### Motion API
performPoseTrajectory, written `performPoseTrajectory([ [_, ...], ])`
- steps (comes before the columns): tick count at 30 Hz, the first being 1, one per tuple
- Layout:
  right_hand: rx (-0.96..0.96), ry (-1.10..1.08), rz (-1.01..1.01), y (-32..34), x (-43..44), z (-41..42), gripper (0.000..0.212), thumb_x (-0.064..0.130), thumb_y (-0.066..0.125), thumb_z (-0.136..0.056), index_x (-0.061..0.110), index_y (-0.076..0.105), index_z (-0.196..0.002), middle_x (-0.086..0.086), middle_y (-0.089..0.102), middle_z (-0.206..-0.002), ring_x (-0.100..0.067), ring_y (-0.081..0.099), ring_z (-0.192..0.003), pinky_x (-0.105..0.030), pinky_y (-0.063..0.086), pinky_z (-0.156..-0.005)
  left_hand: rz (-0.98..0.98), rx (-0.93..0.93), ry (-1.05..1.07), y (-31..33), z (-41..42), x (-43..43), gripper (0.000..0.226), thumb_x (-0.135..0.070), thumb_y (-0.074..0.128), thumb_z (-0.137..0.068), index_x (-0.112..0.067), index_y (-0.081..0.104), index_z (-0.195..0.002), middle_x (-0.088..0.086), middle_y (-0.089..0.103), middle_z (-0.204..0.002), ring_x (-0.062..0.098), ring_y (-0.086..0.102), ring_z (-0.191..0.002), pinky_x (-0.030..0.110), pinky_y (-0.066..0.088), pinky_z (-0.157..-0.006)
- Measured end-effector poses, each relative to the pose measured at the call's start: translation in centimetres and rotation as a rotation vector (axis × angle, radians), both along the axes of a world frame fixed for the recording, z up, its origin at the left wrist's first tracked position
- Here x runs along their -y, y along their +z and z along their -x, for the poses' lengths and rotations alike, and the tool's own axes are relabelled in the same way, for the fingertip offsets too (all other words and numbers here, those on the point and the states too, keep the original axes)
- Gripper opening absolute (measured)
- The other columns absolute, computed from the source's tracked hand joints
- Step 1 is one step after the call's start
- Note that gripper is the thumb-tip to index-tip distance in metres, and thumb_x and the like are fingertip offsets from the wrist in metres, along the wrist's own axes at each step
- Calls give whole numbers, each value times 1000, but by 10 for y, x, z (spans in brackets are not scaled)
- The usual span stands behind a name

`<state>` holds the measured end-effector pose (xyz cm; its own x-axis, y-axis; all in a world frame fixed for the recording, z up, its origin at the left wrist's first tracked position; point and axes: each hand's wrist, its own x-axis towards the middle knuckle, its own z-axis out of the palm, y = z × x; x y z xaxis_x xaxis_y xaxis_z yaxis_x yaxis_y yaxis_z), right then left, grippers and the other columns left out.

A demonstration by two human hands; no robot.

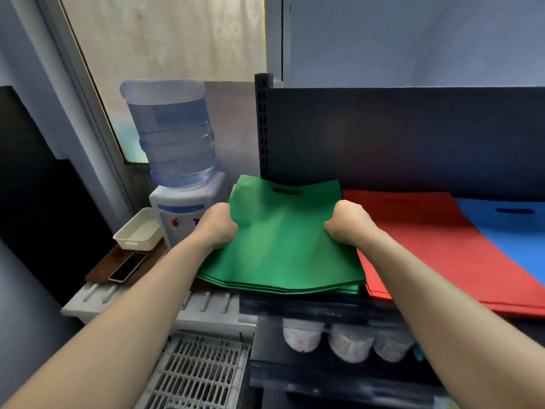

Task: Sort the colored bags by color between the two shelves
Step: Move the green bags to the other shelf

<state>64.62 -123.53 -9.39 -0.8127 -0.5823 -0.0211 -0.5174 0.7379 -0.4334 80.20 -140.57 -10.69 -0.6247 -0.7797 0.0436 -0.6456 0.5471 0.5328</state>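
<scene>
A stack of green bags (280, 240) lies at the left end of the dark shelf (324, 308), its left edge overhanging the shelf side. My left hand (216, 224) grips the stack's left edge with curled fingers. My right hand (349, 222) grips its right edge the same way. To the right lies a stack of red bags (427, 249), touching the green stack. A blue bag (516, 240) lies at the far right, partly cut off by the frame.
The shelf's perforated post (262, 125) and dark back panel (413, 137) stand behind the bags. A water dispenser (180, 172), a white tray (138, 231) and a phone (128, 267) sit to the left. White rolls (348, 343) fill the shelf below; a grey crate (200, 373) is lower left.
</scene>
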Motion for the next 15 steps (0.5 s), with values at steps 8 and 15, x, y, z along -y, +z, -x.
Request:
performPoseTrajectory([
  [8, -65, -53, -125, -6, -3, 6, 26, 8, 52, -85, 11, 38, -63, -10, 52, -85, -31, 50, -78, -28, 39, -66, -78, 36, -5, -7, 12, 0, 18, -1, 49, -81, 3, 61, -94, 17, 67, -95, 35, 64, -89, 41, 53, -75],
  [15, -72, -46, -157, -11, -2, 7, 28, 12, 57, -87, 11, 38, -65, -13, 60, -98, -31, 50, -79, -28, 39, -67, -73, 62, 29, -14, 14, -1, 17, -1, 48, -81, 1, 61, -92, 15, 65, -96, 33, 62, -88, 36, 51, -72],
])
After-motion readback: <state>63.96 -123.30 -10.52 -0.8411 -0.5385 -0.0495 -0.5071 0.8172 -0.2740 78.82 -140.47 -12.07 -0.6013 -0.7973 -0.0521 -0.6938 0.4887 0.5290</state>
